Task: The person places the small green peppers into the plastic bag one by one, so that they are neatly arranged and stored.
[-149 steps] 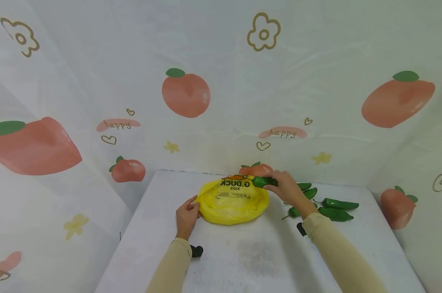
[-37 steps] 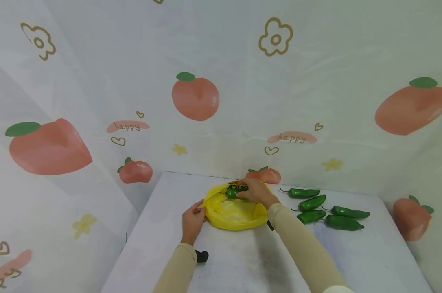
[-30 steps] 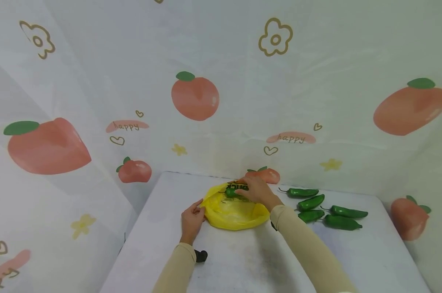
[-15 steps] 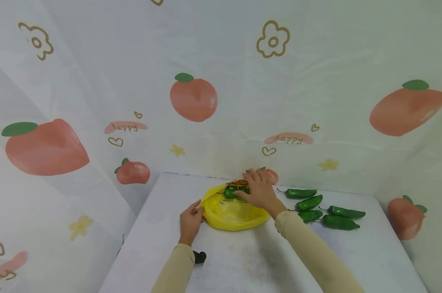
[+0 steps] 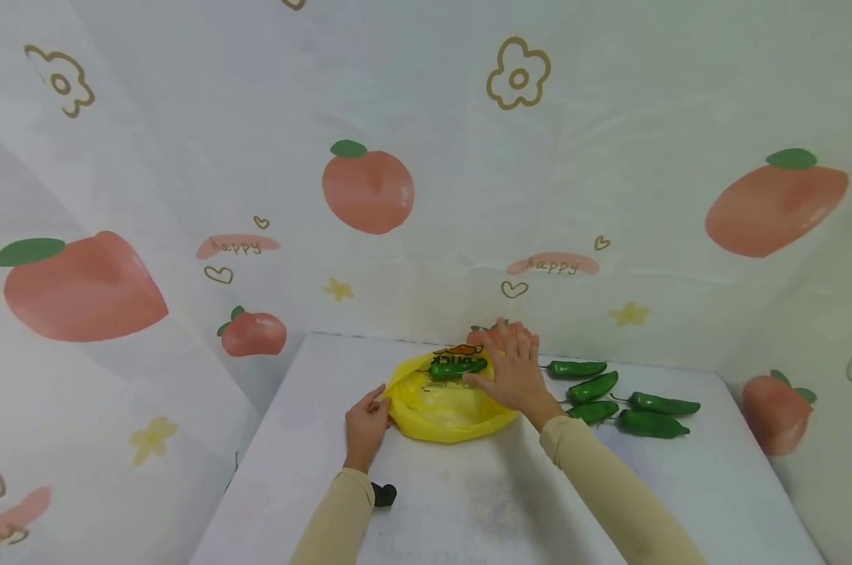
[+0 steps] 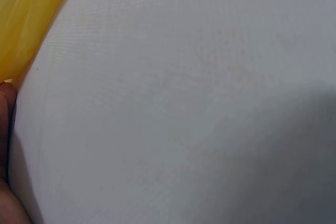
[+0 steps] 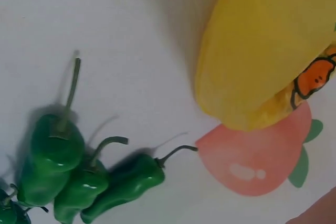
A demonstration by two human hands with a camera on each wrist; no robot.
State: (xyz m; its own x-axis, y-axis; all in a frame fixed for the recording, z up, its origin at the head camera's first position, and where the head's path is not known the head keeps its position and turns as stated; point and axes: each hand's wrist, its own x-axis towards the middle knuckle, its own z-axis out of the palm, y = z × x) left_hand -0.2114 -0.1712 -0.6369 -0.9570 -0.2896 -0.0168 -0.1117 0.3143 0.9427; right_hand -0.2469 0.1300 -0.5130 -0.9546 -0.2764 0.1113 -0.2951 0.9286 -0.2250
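A yellow plastic bag (image 5: 443, 428) with dark print lies at the back middle of the table, its mouth spread wide. One green pepper (image 5: 456, 369) rests inside it, against the printed far side. At the bag's left edge my left hand (image 5: 366, 430) pinches the rim between thumb and fingers; in the left wrist view only bits of the fingers (image 6: 6, 100) and the yellow film show. My right hand (image 5: 516, 377) hovers over the bag's right side with fingers spread, holding nothing. Several green peppers (image 7: 58, 150) lie to the right of the bag.
The white table (image 5: 461, 502) meets a white patterned backdrop (image 5: 440, 157) behind the bag. The loose peppers (image 5: 652, 424) lie close together near the back right. A small black object (image 5: 384, 494) shows beside the left wrist.
My right hand carried a pepper from the right into the bag, released it and drew back rightward with fingers spreading. The left hand keeps its pinch on the rim.
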